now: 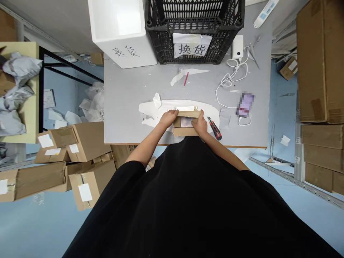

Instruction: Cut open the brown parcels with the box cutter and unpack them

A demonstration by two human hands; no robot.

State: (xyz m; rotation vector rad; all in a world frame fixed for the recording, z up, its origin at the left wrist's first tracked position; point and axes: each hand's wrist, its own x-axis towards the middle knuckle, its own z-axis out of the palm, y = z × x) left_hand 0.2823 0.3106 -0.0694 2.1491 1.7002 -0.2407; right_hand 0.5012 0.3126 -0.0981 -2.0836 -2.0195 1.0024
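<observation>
At the table's front edge a small cardboard box (187, 132) stands open in front of my body, a clear plastic-looking item (186, 122) showing inside. My left hand (168, 118) is closed on its raised flap (188, 114) at the left end. On the right side, my right hand (200, 124) grips the box, the thumb reaching over the opening. Beneath lies a torn white sheet or mailer bag (150, 109). A red and black utility knife (215, 129) rests just right of my right hand, its blade end pointing away from me.
A white bin (126, 46) and a black plastic crate (192, 32) with a paper label stand at the back of the grey table (120, 118). On the right are a phone (245, 104), white cables (228, 80) and scissors (253, 55). Cardboard boxes (91, 139) are piled on the left.
</observation>
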